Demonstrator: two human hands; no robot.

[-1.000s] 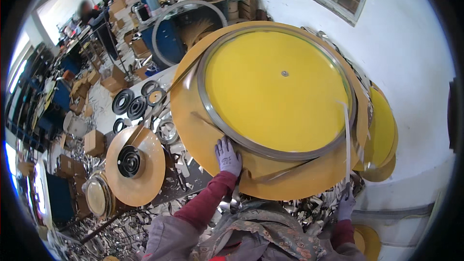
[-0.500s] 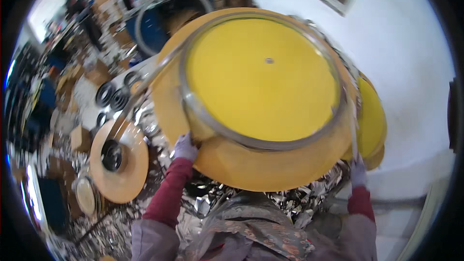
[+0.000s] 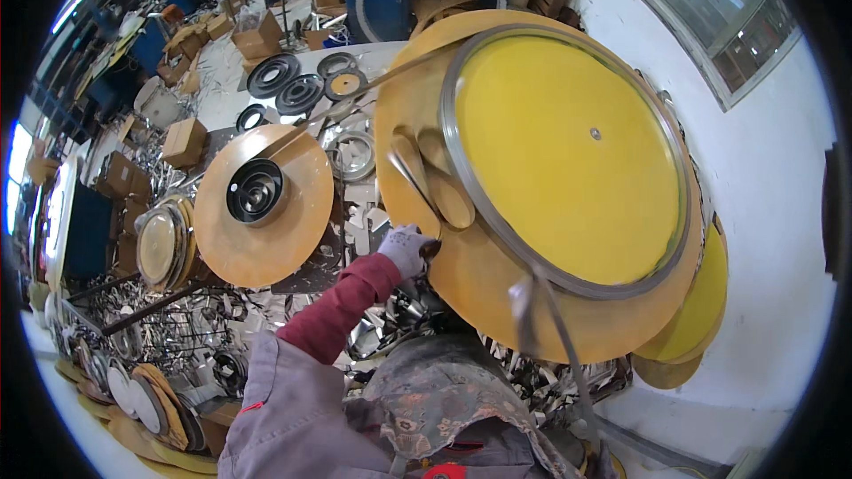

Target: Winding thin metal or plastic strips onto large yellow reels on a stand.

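A large yellow disc, ringed by a coil of grey metal strip, lies on a wider amber disc. My gloved left hand is closed at the amber disc's near-left edge, where a looped strip end comes down to it. Something dark shows at its fingertips. Another length of strip runs from the coil's near side toward the lower edge. There a blurred purple-grey shape may be my right hand; its fingers do not show. A pale blur over the amber disc is unclear.
A smaller amber disc with a black hub stands to the left, a strip stretching from it toward the coil. Black rings lie beyond it. Scrap metal litters the area below the discs. A white wall bounds the right.
My view has swung, shifting the discs rightward and upward. My left hand stays at the amber disc's edge, now beside a strip loop. My right hand has left the disc's right side.
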